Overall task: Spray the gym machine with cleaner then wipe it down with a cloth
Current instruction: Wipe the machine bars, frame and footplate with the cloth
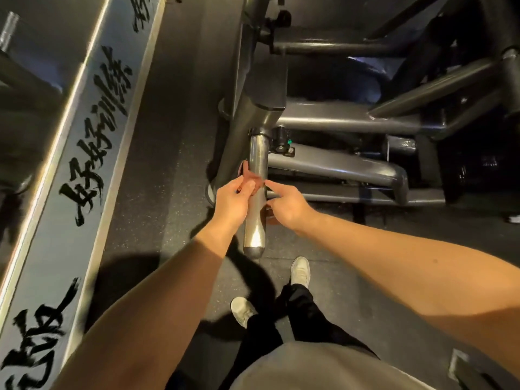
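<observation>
A shiny steel bar sticks out of the dark grey gym machine toward me. A reddish-brown cloth is wrapped around the bar near its middle. My left hand pinches the cloth on the bar's left side. My right hand holds the cloth's other end on the right side, index finger stretched toward the bar. No spray bottle is in view.
A long grey floor strip with black brush lettering runs diagonally at the left. The machine's tubes and frame fill the right. My two feet in pale shoes stand on dark speckled rubber floor below the bar's end.
</observation>
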Demonstrator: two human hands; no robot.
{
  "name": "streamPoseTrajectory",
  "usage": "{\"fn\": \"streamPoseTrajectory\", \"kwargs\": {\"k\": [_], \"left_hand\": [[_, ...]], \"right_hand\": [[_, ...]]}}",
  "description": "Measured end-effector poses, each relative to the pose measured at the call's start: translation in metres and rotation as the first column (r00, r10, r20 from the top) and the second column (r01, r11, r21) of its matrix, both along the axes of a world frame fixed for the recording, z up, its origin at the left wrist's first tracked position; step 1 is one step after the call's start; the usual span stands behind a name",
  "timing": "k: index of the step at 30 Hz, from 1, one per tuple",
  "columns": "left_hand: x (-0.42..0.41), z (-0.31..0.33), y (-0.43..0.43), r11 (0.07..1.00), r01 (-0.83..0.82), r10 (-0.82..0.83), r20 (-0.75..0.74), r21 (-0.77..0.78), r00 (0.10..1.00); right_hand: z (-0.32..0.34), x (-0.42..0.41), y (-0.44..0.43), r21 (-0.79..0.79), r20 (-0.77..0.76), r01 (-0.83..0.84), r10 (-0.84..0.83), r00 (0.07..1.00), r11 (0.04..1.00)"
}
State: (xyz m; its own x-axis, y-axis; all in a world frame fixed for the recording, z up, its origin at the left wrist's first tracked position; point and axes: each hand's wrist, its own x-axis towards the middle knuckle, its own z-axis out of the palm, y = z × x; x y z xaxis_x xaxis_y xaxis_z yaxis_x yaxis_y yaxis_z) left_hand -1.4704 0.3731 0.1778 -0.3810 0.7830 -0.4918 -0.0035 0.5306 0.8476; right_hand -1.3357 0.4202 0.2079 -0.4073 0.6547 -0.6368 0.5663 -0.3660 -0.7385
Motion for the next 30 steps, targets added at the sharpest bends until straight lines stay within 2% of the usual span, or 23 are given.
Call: {"fn": "streamPoseTrajectory", "kwargs": {"k": [5, 8, 11, 15, 18, 22, 25, 30], "left_hand": [[0.009, 0.007, -0.061, 0.998, 0.043, -0.043, -0.019, -0.034, 0.999], [0.013, 0.014, -0.084, 0.984, 0.156, -0.156, 0.002, -0.091, 0.988], [0.005, 0.006, -0.056, 0.986, 0.150, -0.152, -0.028, -0.072, 0.988], [-0.012, -0.010, 0.024, 0.990, 0.135, -0.132, -0.084, 0.029, 0.988], [-0.025, -0.013, 0.075, 0.995, 0.096, -0.095, -0.031, 0.009, 0.995], [-0.036, -0.023, 0.101, 0.996, 0.070, -0.068, 0.044, -0.059, 0.997], [-0.031, -0.022, 0.082, 0.997, 0.066, -0.062, 0.087, -0.046, 0.994], [-0.019, -0.029, 0.018, 0.990, -0.052, 0.093, 0.343, -0.129, 0.935]], "right_hand": [[-0.007, 0.000, 0.011, -0.048, 0.016, -0.015, 0.016, 1.000, 0.999], [-0.008, -0.004, 0.013, -0.072, 0.032, 0.011, -0.008, 0.999, 0.997], [-0.007, -0.005, 0.017, -0.090, 0.034, 0.055, -0.052, 0.998, 0.994], [0.007, -0.005, 0.031, -0.150, -0.057, 0.133, -0.143, 0.988, 0.980], [0.008, -0.013, 0.047, -0.184, -0.088, 0.250, -0.269, 0.959, 0.951], [0.005, -0.017, 0.053, -0.172, -0.049, 0.216, -0.227, 0.973, 0.961], [0.005, -0.013, 0.050, -0.180, -0.037, 0.203, -0.213, 0.976, 0.963], [0.009, -0.010, 0.038, -0.150, -0.028, 0.219, -0.225, 0.974, 0.964]]}}
